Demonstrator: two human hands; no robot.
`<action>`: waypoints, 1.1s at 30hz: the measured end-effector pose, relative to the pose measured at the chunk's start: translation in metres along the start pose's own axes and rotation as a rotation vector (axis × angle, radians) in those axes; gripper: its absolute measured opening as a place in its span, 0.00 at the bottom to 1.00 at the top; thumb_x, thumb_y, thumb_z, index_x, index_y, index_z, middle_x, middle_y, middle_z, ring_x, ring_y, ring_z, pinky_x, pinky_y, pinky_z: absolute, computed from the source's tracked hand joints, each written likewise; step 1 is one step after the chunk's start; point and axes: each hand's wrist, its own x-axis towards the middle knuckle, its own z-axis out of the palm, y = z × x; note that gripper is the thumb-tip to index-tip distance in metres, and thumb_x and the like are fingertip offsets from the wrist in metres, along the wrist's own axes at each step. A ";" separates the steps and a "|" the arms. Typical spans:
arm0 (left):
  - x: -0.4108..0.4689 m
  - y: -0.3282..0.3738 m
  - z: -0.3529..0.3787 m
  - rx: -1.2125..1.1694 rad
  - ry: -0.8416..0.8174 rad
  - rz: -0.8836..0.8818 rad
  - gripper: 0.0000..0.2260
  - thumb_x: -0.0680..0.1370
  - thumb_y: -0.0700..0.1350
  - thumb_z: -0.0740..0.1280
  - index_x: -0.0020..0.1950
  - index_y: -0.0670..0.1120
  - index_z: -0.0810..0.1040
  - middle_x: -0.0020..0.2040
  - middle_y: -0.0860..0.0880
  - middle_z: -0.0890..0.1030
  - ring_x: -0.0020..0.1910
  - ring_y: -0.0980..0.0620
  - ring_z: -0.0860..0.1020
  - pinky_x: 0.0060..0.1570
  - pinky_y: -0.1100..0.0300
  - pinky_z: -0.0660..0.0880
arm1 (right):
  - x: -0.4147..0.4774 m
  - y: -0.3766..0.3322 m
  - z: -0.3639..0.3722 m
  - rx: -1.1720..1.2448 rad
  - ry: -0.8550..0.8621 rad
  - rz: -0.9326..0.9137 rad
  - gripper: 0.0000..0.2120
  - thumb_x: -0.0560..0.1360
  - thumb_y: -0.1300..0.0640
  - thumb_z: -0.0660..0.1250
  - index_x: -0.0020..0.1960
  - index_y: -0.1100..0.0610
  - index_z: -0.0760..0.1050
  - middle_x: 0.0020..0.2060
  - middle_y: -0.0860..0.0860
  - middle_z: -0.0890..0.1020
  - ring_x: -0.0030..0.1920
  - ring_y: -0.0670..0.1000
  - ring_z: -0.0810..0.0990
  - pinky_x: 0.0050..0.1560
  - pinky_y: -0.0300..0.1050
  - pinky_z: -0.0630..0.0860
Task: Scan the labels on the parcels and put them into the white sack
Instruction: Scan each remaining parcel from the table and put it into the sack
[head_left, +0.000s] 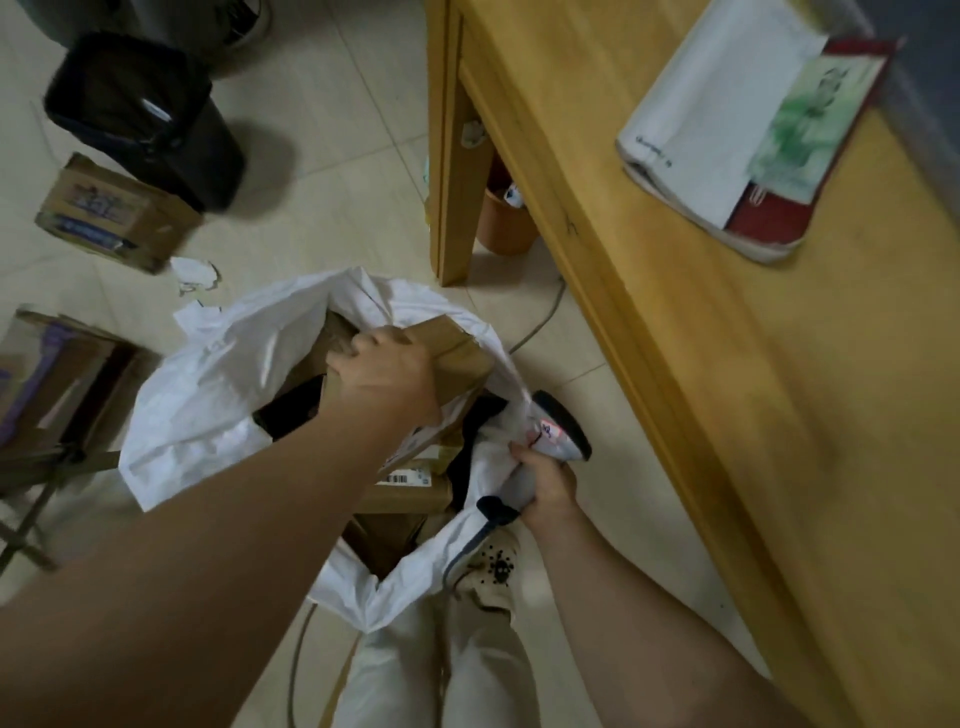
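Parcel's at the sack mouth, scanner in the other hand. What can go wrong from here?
1. The right hand grips the scanner and seems to pinch the sack rim too; if the rim slips, the mouth may fold shut.
2. Boxes already fill the sack, so the parcel in the left hand may jam or perch on top.
3. A cable runs beside the sack: a snag risk.

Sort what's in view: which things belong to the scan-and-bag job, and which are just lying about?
Job: white sack; cardboard parcel held by the left hand in the sack's mouth; labelled parcel already inside; barcode scanner in the right hand.
Lying about: black bin; cardboard box beside it; torn paper; orange pot; books on the wooden table.
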 end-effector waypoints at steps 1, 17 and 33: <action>-0.005 -0.005 0.001 -0.007 0.002 0.010 0.35 0.71 0.57 0.72 0.74 0.48 0.64 0.71 0.38 0.62 0.70 0.36 0.61 0.67 0.36 0.61 | -0.010 0.001 -0.001 0.025 0.005 0.028 0.20 0.69 0.62 0.75 0.59 0.65 0.75 0.56 0.62 0.80 0.55 0.61 0.79 0.61 0.59 0.75; -0.052 -0.062 0.021 -0.297 0.094 0.035 0.30 0.64 0.68 0.68 0.65 0.61 0.72 0.67 0.44 0.71 0.64 0.41 0.72 0.61 0.46 0.72 | -0.130 -0.039 -0.003 -0.050 0.029 -0.202 0.22 0.67 0.68 0.76 0.60 0.65 0.75 0.54 0.59 0.82 0.48 0.58 0.81 0.44 0.44 0.77; -0.062 -0.105 0.017 -0.944 -0.086 0.041 0.12 0.70 0.52 0.74 0.52 0.55 0.80 0.40 0.56 0.83 0.39 0.58 0.80 0.33 0.67 0.72 | -0.200 -0.070 0.020 -0.026 0.003 -0.277 0.26 0.68 0.65 0.77 0.63 0.66 0.72 0.56 0.59 0.80 0.49 0.56 0.79 0.45 0.44 0.73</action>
